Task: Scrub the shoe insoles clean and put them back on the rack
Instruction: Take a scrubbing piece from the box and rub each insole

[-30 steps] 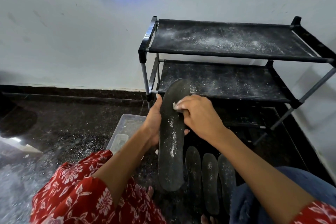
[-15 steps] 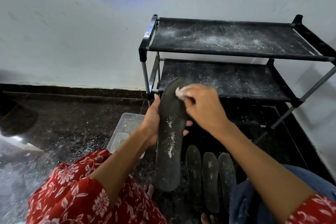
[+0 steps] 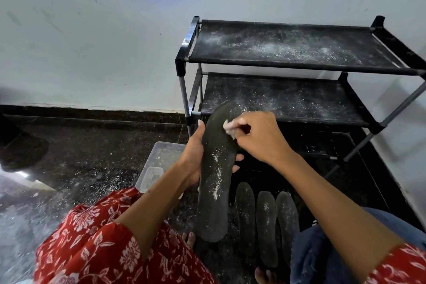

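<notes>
My left hand [image 3: 193, 159] grips a long dark insole [image 3: 215, 175] from behind, holding it upright with white powder streaked down its middle. My right hand [image 3: 258, 137] pinches a small white scrubbing pad [image 3: 228, 125] against the insole's upper part. Three more dark insoles [image 3: 266, 221] lie side by side on the floor just right of the held one. The black two-shelf shoe rack [image 3: 299, 62] stands against the wall behind, both shelves dusted with white powder and bare.
A clear plastic tub [image 3: 159, 159] with a smaller container inside sits on the dark floor left of my left hand. White powder is scattered on the floor at the left. My knees and bare toes fill the bottom. A white wall is behind.
My right hand with the pad slid up the insole toward its top, then came down slightly. The insole and left hand stayed almost in place.
</notes>
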